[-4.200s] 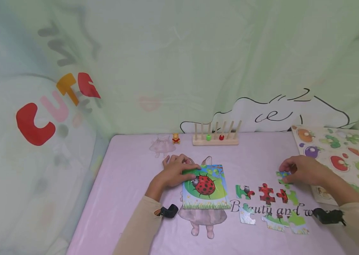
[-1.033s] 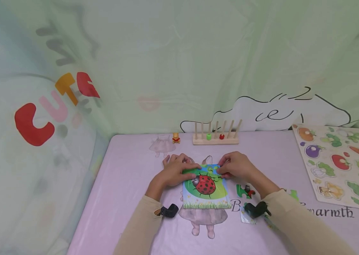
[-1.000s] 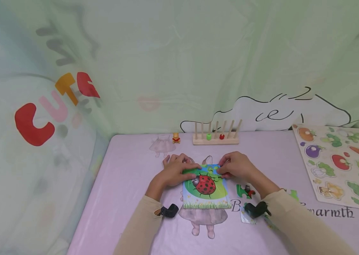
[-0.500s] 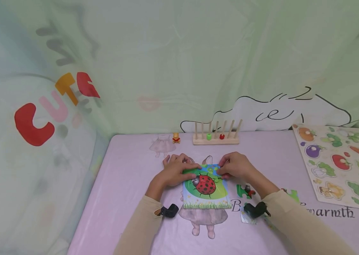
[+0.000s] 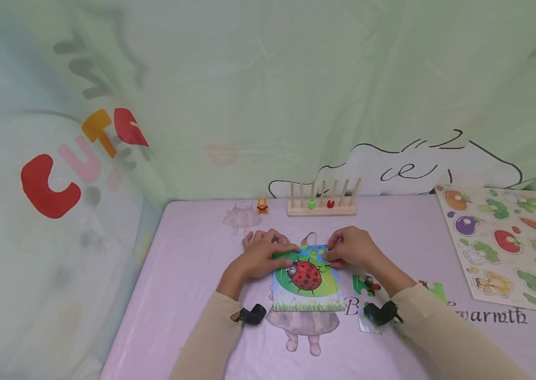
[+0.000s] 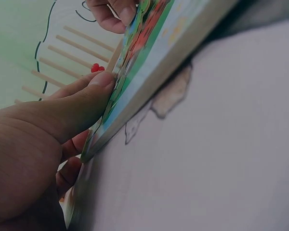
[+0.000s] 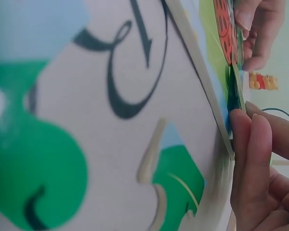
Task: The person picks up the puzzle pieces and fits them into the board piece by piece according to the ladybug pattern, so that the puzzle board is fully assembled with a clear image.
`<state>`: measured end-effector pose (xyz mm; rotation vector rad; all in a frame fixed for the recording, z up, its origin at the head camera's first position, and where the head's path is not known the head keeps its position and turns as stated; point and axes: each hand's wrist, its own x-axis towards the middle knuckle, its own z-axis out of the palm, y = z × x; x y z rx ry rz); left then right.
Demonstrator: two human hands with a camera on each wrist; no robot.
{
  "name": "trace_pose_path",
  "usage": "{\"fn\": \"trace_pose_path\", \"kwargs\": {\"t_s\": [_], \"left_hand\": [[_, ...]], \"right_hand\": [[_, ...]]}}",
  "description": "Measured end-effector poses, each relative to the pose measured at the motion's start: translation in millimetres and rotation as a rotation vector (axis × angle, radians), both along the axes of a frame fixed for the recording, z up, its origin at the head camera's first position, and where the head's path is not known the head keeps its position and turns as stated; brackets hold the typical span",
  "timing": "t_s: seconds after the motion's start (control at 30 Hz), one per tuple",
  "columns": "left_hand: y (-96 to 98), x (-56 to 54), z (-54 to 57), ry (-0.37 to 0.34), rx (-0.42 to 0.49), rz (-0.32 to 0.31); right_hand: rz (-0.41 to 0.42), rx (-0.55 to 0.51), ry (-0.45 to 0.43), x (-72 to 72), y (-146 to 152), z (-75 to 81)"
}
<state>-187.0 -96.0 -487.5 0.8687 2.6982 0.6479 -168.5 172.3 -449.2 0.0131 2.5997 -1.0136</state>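
Observation:
The ladybug puzzle board [image 5: 308, 304] lies flat on the table, picture side up. My left hand [image 5: 264, 256] holds its upper left corner, thumb over the picture and the other fingers around the far edge in the left wrist view. At the upper right corner my right hand [image 5: 354, 248] pinches a green and blue puzzle piece [image 5: 316, 254] between thumb and fingers, low against the board. In the right wrist view this piece [image 7: 239, 82] shows edge-on. Loose pieces lie right of the board, including a green one [image 5: 359, 285]; my right forearm hides others.
A wooden peg rack [image 5: 322, 211] with a green and a red bead stands at the table's back, beside a small yellow bear figure [image 5: 262, 206]. A vegetable puzzle board [image 5: 481, 285] lies at the right. A printed curtain [image 5: 248, 95] hangs behind.
My right hand has carried the piece from the loose pieces at the right to the board's upper right corner. Over the last second the piece has settled flatter; my left hand stays put.

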Motion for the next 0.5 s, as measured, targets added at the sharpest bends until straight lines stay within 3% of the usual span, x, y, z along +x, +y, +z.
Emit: {"fn": "trace_pose_path", "kwargs": {"t_s": [0.5], "left_hand": [[-0.5, 0.0, -0.8, 0.009, 0.005, -0.006]], "right_hand": [[0.073, -0.097, -0.055, -7.9, 13.8, -1.0]]}}
